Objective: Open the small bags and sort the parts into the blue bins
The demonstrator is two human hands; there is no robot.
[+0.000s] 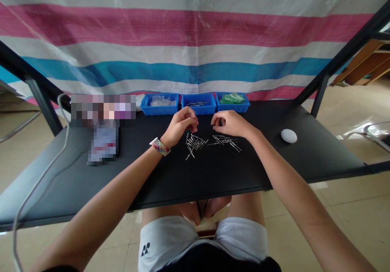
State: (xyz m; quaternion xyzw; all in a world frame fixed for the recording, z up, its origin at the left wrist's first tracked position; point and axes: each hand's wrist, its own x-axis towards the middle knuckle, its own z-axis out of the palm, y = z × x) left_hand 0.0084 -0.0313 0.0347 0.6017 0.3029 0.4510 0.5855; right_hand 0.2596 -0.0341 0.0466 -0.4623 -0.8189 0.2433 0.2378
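Both hands hover over the black tabletop (195, 178), a short gap apart. My left hand (184, 121), with a woven band at the wrist, has its fingers curled in; whatever they hold is hidden or too small to make out. Just below it lies a pile of thin silver metal pins (195, 142), which look like blind rivets. The fingers of my right hand (227, 122) bend toward the thumb, and nothing nameable shows between them. Beneath that hand a looser group of the same pins (227, 140) is spread out.
Along the back stand a blue bin with clear plastic pieces (160, 108), a blue bin with more pins (198, 109) and a blue bin with green items (233, 107). A white oval object (289, 136) sits at right; blurred items (103, 133) and a cable (39, 174) are left.
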